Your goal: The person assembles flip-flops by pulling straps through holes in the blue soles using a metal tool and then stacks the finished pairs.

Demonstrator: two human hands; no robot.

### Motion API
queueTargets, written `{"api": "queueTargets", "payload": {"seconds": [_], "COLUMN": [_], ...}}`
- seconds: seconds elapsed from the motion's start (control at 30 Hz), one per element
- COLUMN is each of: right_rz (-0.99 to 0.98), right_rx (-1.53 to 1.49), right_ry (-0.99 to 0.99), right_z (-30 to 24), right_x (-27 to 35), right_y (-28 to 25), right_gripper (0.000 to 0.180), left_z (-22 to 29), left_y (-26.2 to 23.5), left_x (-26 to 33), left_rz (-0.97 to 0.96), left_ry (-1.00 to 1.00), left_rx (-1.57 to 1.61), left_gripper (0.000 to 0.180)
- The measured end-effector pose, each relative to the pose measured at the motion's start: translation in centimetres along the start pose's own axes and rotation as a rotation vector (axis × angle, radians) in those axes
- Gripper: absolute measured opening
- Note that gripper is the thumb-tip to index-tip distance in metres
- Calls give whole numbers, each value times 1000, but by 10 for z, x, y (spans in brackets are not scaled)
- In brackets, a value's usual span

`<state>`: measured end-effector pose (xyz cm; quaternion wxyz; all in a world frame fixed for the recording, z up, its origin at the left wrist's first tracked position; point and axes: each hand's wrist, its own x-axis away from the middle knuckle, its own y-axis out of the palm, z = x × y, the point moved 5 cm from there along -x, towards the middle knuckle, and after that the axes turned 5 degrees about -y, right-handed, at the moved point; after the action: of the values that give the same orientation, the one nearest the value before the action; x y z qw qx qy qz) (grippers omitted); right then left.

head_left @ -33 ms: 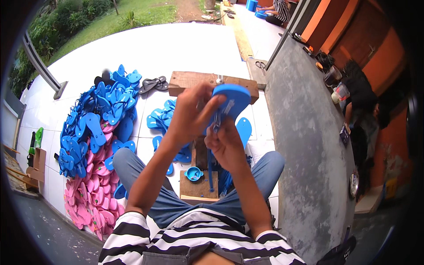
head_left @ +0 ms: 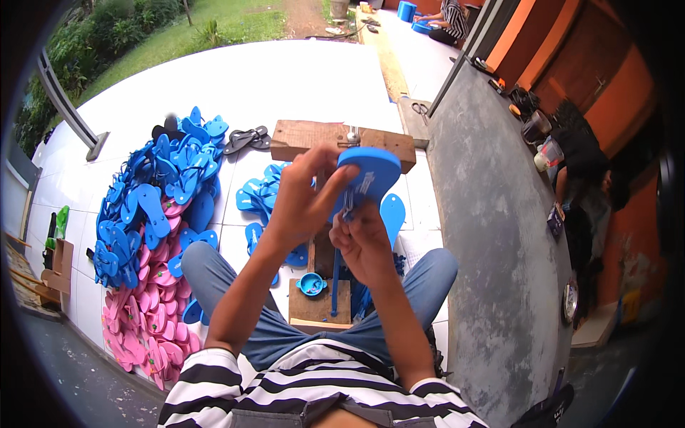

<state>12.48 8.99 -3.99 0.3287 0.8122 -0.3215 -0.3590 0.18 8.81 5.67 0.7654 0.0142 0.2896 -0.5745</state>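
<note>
My left hand (head_left: 303,189) grips a blue flip-flop sole (head_left: 371,171) by its edge, holding it tilted above the wooden bench. Just below, my right hand (head_left: 364,242) is closed with its fingertips pinched at the sole's lower part. A blue strap (head_left: 335,289) hangs down from those fingers. Between the hands a slim shiny metal piece (head_left: 348,198) shows against the sole; its exact kind is unclear. A small blue bowl (head_left: 311,284) with bits inside sits on the wooden board (head_left: 303,309) between my legs.
A wooden beam (head_left: 300,139) with a metal fitting lies across the front. Blue flip-flops (head_left: 150,207) and pink flip-flops (head_left: 146,307) are heaped at left, black sandals (head_left: 246,140) beyond. Scissors (head_left: 419,109) lie at far right. Other people sit at the right and far back.
Both hands and the sole have shifted very slightly down and left in the picture. The grip looks the same.
</note>
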Motion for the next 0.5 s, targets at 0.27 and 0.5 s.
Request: {"api": "queueTargets", "payload": {"seconds": [0.27,0.5], "right_rz": [116,113], "right_rx": [177,320], "right_ry": [-20,-104], "right_z": [-9,-29], "right_x": [15,-1], "right_y": [-14,12], "right_gripper": [18,18], "left_z": [4,-2], "left_y": [-3,3], "left_x": [20,-15], "left_rz": [34,158], "left_ry": [42,29], "left_rx": [-108,-165], "left_gripper": [34,35]}}
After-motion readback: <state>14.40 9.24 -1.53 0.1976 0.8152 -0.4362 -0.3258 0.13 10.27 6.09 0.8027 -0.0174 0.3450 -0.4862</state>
